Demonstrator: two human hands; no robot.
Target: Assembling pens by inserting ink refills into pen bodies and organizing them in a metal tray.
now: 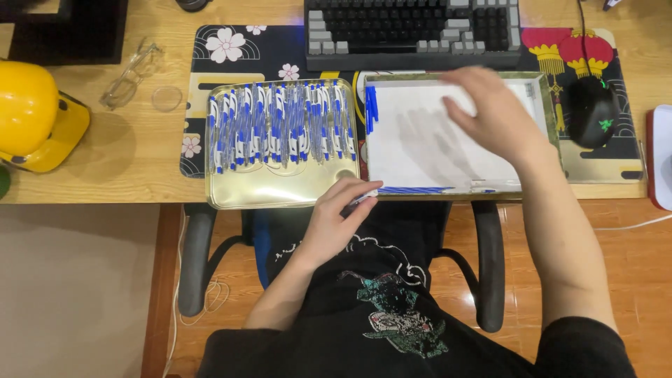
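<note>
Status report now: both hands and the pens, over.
Left hand grips one blue-white pen at desk edge. Right hand open, blurred, above white tray. Gold tray full of pens. Nothing blocking.

A yellow hard hat sits at the left edge of the wooden worktop, with clear safety glasses and a small transparent round lid just beside it. A grey-and-black keyboard lies at the far edge of a dark desk mat printed with white flowers and red lanterns. A black mouse glowing green rests on the mat's right end. Below, black chair armrests stand over a glossy wooden floor.
</note>
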